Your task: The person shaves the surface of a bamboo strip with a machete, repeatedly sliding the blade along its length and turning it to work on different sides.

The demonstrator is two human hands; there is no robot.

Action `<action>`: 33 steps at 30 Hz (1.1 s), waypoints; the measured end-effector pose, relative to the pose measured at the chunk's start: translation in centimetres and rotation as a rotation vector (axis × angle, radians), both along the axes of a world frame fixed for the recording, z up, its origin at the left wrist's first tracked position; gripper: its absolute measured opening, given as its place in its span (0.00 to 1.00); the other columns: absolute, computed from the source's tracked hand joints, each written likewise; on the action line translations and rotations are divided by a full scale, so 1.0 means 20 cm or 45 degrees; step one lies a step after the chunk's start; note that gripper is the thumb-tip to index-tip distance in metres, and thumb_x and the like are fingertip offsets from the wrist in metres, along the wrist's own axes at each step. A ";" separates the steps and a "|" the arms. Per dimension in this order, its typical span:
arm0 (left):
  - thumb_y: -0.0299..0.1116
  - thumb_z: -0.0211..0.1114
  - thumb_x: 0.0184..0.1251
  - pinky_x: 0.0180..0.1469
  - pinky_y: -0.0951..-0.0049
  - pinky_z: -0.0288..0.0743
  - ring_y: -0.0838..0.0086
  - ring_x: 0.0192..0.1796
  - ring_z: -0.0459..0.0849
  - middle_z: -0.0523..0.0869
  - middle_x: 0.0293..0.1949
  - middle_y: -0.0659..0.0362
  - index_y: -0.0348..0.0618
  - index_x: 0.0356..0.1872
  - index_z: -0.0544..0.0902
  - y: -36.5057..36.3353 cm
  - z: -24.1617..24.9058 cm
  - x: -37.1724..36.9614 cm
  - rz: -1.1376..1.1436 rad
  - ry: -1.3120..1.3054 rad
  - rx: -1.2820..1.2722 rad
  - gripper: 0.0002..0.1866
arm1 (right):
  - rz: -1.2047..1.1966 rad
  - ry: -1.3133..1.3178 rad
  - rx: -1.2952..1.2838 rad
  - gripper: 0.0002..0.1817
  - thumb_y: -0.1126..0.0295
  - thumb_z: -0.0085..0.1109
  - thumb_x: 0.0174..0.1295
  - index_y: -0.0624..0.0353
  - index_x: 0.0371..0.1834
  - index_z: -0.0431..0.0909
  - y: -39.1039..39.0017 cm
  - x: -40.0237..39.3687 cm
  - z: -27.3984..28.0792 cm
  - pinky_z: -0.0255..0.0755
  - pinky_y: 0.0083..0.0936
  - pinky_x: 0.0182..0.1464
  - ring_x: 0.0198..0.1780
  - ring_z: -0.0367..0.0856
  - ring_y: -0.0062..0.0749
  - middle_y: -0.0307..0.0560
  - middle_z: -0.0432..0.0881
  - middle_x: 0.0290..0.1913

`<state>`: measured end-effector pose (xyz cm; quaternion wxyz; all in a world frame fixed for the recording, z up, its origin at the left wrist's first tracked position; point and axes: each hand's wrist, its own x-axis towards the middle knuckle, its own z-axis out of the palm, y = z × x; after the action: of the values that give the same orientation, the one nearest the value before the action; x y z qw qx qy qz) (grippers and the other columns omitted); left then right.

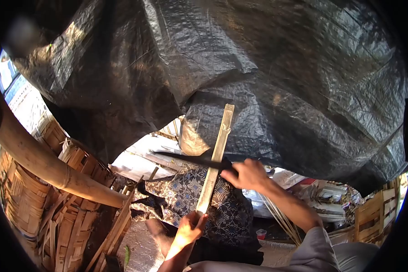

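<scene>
My left hand (190, 229) is closed round the lower end of a long flat bamboo strip (211, 174), which slants upward and away from me. In my right hand (248, 175) is the handle of a dark-bladed knife (186, 157). Its blade points left and crosses the strip near the middle, overlapping it in this view. A small curled shaving (226, 129) clings to the strip's upper part. Beneath the strip, a dark patterned cloth (186, 192) is spread over my lap.
A large black tarp (294, 86) hangs in front and overhead. At left a thick bamboo pole (54, 167) slants past woven bamboo baskets (25, 195). Thin bamboo strips (281, 215) and a woven basket (374, 215) are at right. A green chili-like pod (127, 255) lies on the ground.
</scene>
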<state>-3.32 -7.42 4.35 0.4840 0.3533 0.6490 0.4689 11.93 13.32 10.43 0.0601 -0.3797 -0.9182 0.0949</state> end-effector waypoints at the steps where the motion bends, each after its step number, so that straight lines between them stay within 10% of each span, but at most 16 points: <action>1: 0.33 0.61 0.64 0.14 0.82 0.54 0.88 0.14 0.65 0.69 0.12 0.70 0.41 0.23 0.72 0.00 -0.01 0.00 0.000 -0.003 0.039 0.12 | 0.110 -0.089 0.061 0.37 0.32 0.40 0.57 0.59 0.26 0.79 -0.05 -0.01 -0.02 0.67 0.27 0.14 0.13 0.75 0.30 0.43 0.72 0.10; 5: 0.32 0.64 0.62 0.19 0.80 0.55 0.87 0.18 0.63 0.70 0.13 0.69 0.38 0.22 0.74 -0.10 -0.04 -0.05 -0.010 0.192 0.054 0.12 | 0.136 -0.202 0.087 0.34 0.29 0.49 0.48 0.51 0.28 0.81 0.02 0.02 -0.01 0.74 0.46 0.33 0.23 0.81 0.50 0.53 0.78 0.17; 7: 0.31 0.63 0.61 0.19 0.80 0.55 0.88 0.18 0.63 0.71 0.13 0.68 0.38 0.22 0.74 -0.18 -0.03 -0.06 0.037 0.149 0.066 0.12 | -0.314 0.018 -0.126 0.32 0.36 0.49 0.55 0.58 0.24 0.81 0.22 0.05 0.05 0.74 0.41 0.32 0.22 0.80 0.47 0.54 0.78 0.17; 11: 0.30 0.61 0.63 0.17 0.81 0.52 0.89 0.17 0.63 0.69 0.13 0.70 0.39 0.22 0.73 -0.13 0.05 -0.08 0.013 -0.182 -0.118 0.11 | -0.204 0.091 0.088 0.37 0.35 0.39 0.61 0.62 0.22 0.79 0.25 0.06 0.02 0.63 0.21 0.12 0.10 0.69 0.25 0.37 0.67 0.08; 13: 0.30 0.61 0.63 0.17 0.81 0.52 0.90 0.16 0.63 0.69 0.13 0.70 0.39 0.22 0.73 -0.12 0.02 -0.09 -0.030 -0.103 -0.098 0.11 | -0.212 -0.040 -0.231 0.35 0.34 0.43 0.57 0.59 0.27 0.81 0.11 0.02 0.09 0.74 0.43 0.31 0.23 0.80 0.49 0.56 0.78 0.18; 17: 0.31 0.61 0.64 0.17 0.82 0.53 0.90 0.16 0.64 0.70 0.14 0.70 0.39 0.22 0.73 -0.16 -0.01 -0.12 -0.059 0.085 -0.068 0.12 | 0.253 -0.196 0.038 0.36 0.26 0.45 0.48 0.51 0.26 0.81 0.00 0.04 -0.03 0.72 0.43 0.29 0.24 0.80 0.51 0.53 0.77 0.16; 23: 0.33 0.62 0.64 0.18 0.83 0.57 0.89 0.17 0.67 0.73 0.15 0.68 0.38 0.24 0.75 -0.26 0.03 -0.11 0.055 0.329 0.211 0.11 | -0.407 0.051 -0.160 0.36 0.34 0.43 0.58 0.61 0.24 0.80 0.31 0.08 0.03 0.73 0.40 0.27 0.24 0.80 0.47 0.54 0.78 0.19; 25: 0.34 0.62 0.64 0.15 0.82 0.56 0.88 0.15 0.67 0.72 0.14 0.68 0.39 0.23 0.75 -0.19 0.08 -0.14 0.019 -0.277 -0.195 0.12 | -0.401 0.075 -0.218 0.37 0.35 0.44 0.58 0.64 0.23 0.80 0.25 0.02 0.07 0.74 0.41 0.27 0.23 0.81 0.47 0.56 0.78 0.18; 33: 0.35 0.62 0.64 0.15 0.81 0.53 0.87 0.15 0.66 0.72 0.14 0.68 0.39 0.24 0.75 -0.27 0.05 -0.15 0.048 -0.141 -0.213 0.13 | 0.221 -0.190 0.069 0.34 0.32 0.46 0.53 0.55 0.23 0.79 0.12 0.04 0.07 0.72 0.43 0.30 0.26 0.82 0.47 0.52 0.79 0.20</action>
<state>-6.32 -12.86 5.37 0.5379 0.2727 0.6647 0.4409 12.72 15.75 11.76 -0.0066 -0.3031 -0.9518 0.0462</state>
